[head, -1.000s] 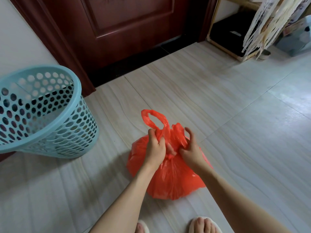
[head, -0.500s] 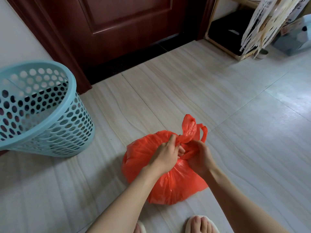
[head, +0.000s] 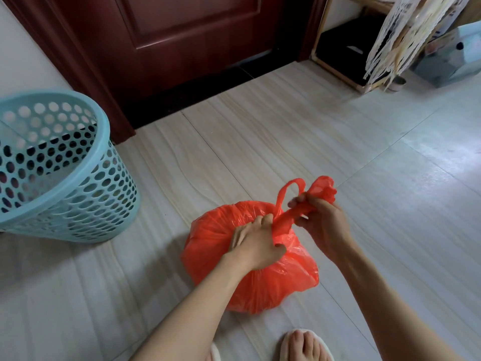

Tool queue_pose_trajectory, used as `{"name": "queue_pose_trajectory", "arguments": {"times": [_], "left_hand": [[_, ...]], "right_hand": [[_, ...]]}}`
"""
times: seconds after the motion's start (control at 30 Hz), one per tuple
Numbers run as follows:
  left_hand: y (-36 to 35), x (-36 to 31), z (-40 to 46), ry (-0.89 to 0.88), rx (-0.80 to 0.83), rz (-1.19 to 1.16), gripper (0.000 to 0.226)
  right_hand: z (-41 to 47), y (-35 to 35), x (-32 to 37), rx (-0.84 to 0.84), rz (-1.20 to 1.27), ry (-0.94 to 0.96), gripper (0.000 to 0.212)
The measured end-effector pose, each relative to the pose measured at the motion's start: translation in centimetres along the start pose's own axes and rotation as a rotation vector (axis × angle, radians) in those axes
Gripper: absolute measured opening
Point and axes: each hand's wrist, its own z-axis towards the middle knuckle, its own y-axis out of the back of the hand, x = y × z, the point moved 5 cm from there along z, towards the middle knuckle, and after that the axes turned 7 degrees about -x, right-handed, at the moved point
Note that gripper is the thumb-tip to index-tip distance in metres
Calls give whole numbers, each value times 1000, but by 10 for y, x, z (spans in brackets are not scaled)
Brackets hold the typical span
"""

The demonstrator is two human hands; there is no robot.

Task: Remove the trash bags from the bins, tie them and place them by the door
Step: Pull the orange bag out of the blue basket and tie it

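Trash bag (head: pixel 250 277), red-orange and full, sits on the pale wood-grain floor tiles (head: pixel 260 142) just ahead of my slippered toes (head: pixel 305 345). My left hand (head: pixel 253 244) presses down on its top, fingers curled into the gathered plastic at the neck. My right hand (head: pixel 321 220) clenches the twisted handles (head: pixel 318 190), pulled up and to the right, one loop standing free. I see the dark red door (head: pixel 187 29) straight ahead, shut, with a black threshold strip under it. A light blue perforated bin (head: pixel 59 175) stands upright to the left, near the door frame and well apart from the bag. At the far right a low wooden rack (head: pixel 338 66) holds something black, pale fringed cloth (head: pixel 398 29) hanging beside it.
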Motion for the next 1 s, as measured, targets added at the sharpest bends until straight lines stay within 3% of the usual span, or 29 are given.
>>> {"name": "queue_pose_trajectory", "arguments": {"times": [0.03, 0.07, 0.13, 0.17, 0.23, 0.27, 0.37, 0.43, 0.47, 0.53, 0.63, 0.77, 0.9, 1.0], "left_hand": [[0, 1, 0, -1, -11, 7, 52], [1, 2, 1, 12, -24, -2, 47], [4, 10, 5, 69, -13, -87, 51], [6, 15, 5, 105, -2, -174, 53], [10, 23, 5, 157, -3, -385, 51], [11, 25, 2, 164, -8, -464, 49], [13, 33, -2, 191, 1, -597, 47], [12, 39, -2, 221, 18, -635, 50], [12, 41, -3, 240, 20, -668, 50], [11, 44, -4, 270, 15, -809, 49], [13, 45, -6, 285, 34, -995, 50], [14, 46, -8, 330, 111, -1140, 56], [17, 60, -14, 429, 174, -1468, 36], [22, 64, -15, 439, 134, -1800, 31]], "right_hand": [[0, -10, 3, 119, 58, -6, 11], [-2, -17, 5, 222, 108, -13, 20], [1, -22, 9, 320, 82, 9, 54], [4, -18, 8, 280, -23, 53, 64], [11, -9, 8, 146, -442, 230, 70], [13, -7, 4, 157, -680, 320, 71], [18, -8, -24, 378, -1414, 401, 78], [24, -7, -31, 432, -1682, 511, 63], [26, -8, -26, 407, -1703, 598, 50], [32, -7, -12, 349, -1719, 643, 33], [43, -10, 7, 262, -1707, 557, 27], [45, -20, 22, 91, -907, 70, 24], [6, -18, 21, 280, -441, -201, 21], [-22, 10, -5, 396, -365, -343, 19]]}}
